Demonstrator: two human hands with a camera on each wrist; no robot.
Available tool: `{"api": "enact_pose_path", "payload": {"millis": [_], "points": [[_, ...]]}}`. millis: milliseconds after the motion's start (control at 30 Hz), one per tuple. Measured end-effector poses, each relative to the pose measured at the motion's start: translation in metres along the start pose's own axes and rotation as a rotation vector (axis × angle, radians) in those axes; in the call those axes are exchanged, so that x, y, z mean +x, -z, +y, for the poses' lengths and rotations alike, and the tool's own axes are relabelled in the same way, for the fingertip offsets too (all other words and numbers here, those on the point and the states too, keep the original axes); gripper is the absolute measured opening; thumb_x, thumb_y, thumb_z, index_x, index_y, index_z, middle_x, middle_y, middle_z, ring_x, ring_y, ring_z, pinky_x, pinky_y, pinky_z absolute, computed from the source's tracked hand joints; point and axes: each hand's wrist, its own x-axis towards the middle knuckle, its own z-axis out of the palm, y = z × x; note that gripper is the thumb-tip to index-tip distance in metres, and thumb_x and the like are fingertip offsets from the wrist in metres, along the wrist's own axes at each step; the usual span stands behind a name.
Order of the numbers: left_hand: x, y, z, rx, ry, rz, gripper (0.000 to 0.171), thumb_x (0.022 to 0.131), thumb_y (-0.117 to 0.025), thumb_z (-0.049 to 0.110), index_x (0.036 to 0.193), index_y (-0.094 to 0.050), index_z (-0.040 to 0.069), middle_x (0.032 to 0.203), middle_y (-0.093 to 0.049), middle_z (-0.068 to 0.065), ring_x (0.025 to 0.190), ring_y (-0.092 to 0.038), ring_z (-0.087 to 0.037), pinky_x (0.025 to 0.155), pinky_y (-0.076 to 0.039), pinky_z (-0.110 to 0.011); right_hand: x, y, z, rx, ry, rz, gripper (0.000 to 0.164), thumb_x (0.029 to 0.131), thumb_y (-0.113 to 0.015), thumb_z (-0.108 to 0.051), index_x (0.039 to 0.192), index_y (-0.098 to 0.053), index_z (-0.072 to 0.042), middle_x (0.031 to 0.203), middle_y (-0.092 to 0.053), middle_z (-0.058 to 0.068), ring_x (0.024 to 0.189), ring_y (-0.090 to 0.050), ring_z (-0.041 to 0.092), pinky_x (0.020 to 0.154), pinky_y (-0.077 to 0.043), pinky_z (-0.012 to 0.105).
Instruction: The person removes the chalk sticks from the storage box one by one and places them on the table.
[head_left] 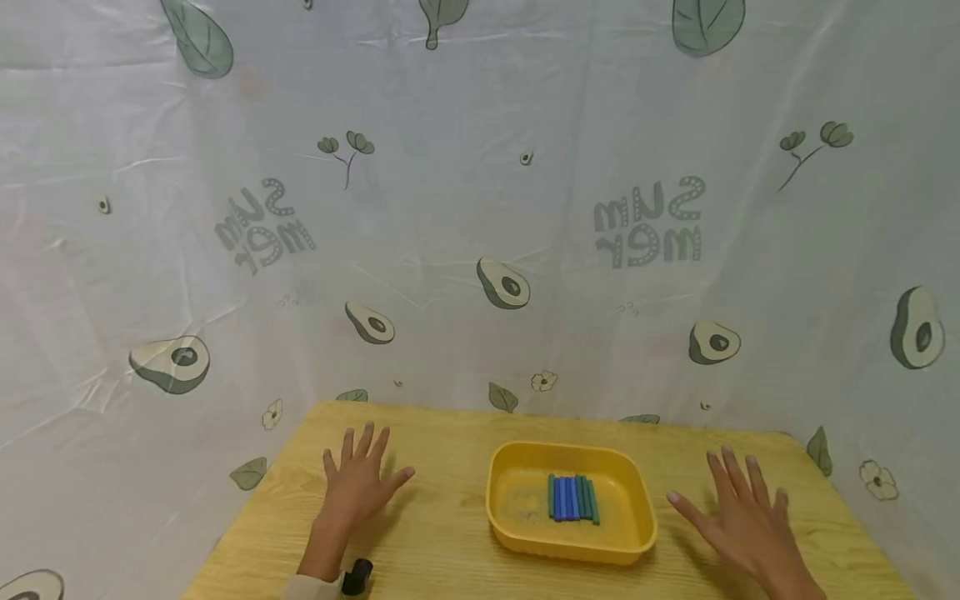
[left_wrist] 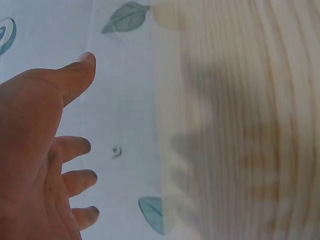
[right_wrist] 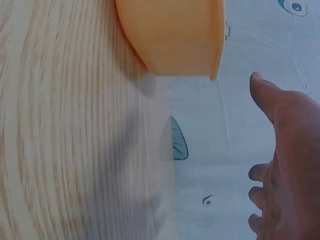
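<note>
A yellow plastic tray stands on the wooden table between my two hands. Inside it, right of its middle, several blue and green sticks lie side by side in a row; their exact kind is too small to tell. My left hand hovers over the table left of the tray, fingers spread and holding nothing. To the tray's right, my right hand is spread the same way, apart from the tray. The right wrist view shows the tray's outer wall beyond the thumb.
Light wood grain covers the table. Behind and around it hangs a pale sheet printed with avocados, leaves and lettering. A black band piece sits at the left wrist by a light sleeve.
</note>
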Motion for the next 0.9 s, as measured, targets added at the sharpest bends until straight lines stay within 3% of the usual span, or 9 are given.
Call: {"api": "enact_pose_path", "payload": {"millis": [367,633,900], "points": [[0.008,-0.011,0.032,-0.058,-0.071,0.015,0.086,0.101,-0.066,0.058,0.167,-0.038,0.009,0.175,-0.028,-0.024,0.161,-0.016,-0.059,0.119,-0.008,-0.088,0.01,-0.003,-0.021,0.058,0.009,-0.108,0.106,0.105,-0.05,-0.07,0.169,-0.013,0.007,0.172,-0.006,0.04,0.154,-0.004,0.069,0.109,-0.01,0.093],[0.009,-0.014,0.052,-0.119,-0.118,0.036,0.08,0.103,-0.067,0.053,0.163,-0.044,0.005,0.171,-0.035,-0.026,0.159,-0.024,-0.059,0.117,-0.014,-0.088,0.012,-0.007,-0.032,0.123,-0.03,-0.218,0.107,0.107,-0.043,-0.071,0.17,-0.004,0.006,0.173,-0.001,0.039,0.156,-0.003,0.067,0.114,-0.021,0.088],[0.008,-0.013,0.072,-0.16,-0.16,0.041,0.079,0.103,-0.068,0.05,0.162,-0.045,0.003,0.17,-0.037,-0.027,0.157,-0.029,-0.057,0.119,-0.022,-0.084,0.01,-0.016,-0.043,0.151,-0.014,-0.202,0.104,0.107,-0.04,-0.072,0.171,-0.007,0.003,0.174,-0.006,0.037,0.155,-0.013,0.066,0.115,-0.025,0.086]]}}
